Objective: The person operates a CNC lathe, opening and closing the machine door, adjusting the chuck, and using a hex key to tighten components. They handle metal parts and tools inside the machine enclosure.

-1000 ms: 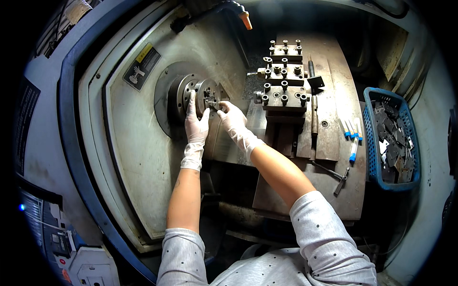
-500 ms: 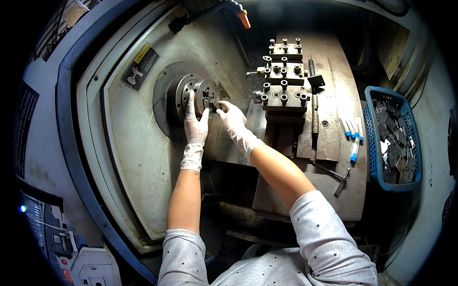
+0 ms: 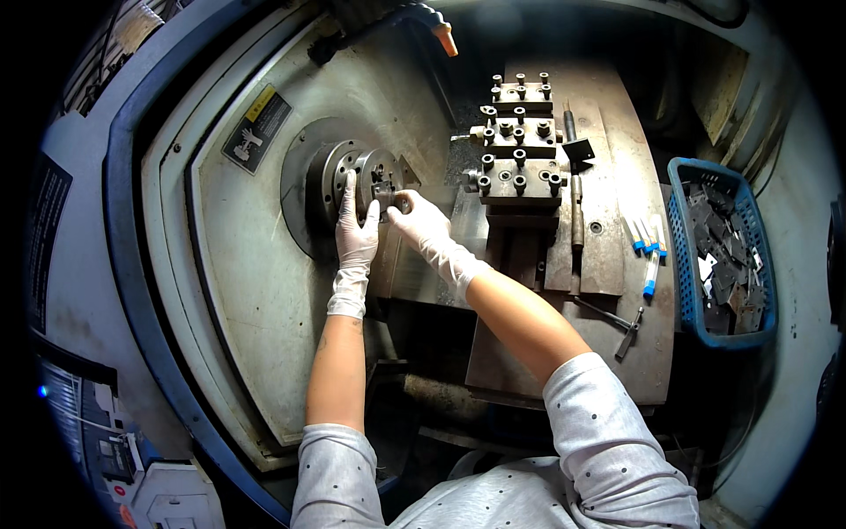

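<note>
- Chuck (image 3: pixel 381 175): at the fingertips of both hands, round face turned to the right, spindle axis running roughly left-right.
- Left hand (image 3: pixel 357 240): fingers straight along chuck rim, thumb apart; can't tell if clamped.
- Right hand (image 3: pixel 423 220): fingertips bunched at chuck face; any small part in them hidden.
- Hands near each other, narrow gap.
- Machine wall (image 3: pixel 251 291) left of left hand, some clearance.
- Tool posts (image 3: pixel 520 181) right of right hand, open gap between.
- Dark opening between forearms.

two gloved hands (image 3: pixel 356 242), one chuck (image 3: pixel 374 166), three tool blocks (image 3: pixel 518 136), one blue basket (image 3: pixel 736 341)
</note>
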The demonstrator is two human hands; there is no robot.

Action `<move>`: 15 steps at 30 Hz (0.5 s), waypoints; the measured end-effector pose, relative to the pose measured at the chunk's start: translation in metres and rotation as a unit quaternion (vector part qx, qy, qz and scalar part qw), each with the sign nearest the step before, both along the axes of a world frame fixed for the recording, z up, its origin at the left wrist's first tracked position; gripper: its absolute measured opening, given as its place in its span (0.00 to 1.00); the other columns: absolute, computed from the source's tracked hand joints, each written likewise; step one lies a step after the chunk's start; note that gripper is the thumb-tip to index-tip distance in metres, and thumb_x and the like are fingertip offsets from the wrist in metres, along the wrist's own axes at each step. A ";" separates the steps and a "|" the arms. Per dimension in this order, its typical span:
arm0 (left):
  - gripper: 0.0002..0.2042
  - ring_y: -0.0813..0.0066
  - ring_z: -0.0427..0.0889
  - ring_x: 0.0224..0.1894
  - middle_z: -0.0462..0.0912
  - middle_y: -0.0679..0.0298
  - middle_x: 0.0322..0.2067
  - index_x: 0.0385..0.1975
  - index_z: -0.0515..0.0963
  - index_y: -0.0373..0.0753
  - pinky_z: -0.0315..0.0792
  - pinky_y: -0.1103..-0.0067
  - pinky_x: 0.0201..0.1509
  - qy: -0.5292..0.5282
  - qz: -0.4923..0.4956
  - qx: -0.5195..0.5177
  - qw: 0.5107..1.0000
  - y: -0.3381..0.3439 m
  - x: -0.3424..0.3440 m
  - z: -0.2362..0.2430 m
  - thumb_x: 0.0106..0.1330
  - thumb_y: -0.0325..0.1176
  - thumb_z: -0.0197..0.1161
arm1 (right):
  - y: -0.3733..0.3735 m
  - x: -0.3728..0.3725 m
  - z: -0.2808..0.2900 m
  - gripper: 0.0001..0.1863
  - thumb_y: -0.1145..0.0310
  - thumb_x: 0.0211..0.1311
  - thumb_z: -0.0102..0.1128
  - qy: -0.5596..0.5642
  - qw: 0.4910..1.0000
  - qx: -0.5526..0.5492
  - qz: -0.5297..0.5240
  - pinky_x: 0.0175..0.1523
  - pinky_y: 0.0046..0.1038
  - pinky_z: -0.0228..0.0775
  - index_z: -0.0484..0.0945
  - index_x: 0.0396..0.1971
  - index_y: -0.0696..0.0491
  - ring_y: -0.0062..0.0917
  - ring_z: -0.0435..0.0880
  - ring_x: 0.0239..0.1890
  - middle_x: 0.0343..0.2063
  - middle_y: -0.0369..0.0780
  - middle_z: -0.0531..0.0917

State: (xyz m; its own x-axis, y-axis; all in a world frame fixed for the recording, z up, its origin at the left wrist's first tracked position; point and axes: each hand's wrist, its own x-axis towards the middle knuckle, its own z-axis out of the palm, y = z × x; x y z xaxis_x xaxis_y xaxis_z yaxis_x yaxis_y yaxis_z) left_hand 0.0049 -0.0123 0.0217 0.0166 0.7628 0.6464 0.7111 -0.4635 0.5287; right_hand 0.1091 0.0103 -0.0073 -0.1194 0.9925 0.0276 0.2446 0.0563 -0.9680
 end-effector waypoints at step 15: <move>0.15 0.72 0.63 0.46 0.64 0.59 0.44 0.46 0.58 0.37 0.56 0.83 0.47 -0.040 -0.045 0.047 0.997 -0.003 -0.004 0.004 0.57 0.29 0.39 | 0.021 -0.011 0.005 0.20 0.59 0.31 0.58 0.182 0.981 -0.067 0.031 0.30 0.18 0.64 0.69 0.22 0.61 0.20 0.74 0.23 0.18 0.40 0.75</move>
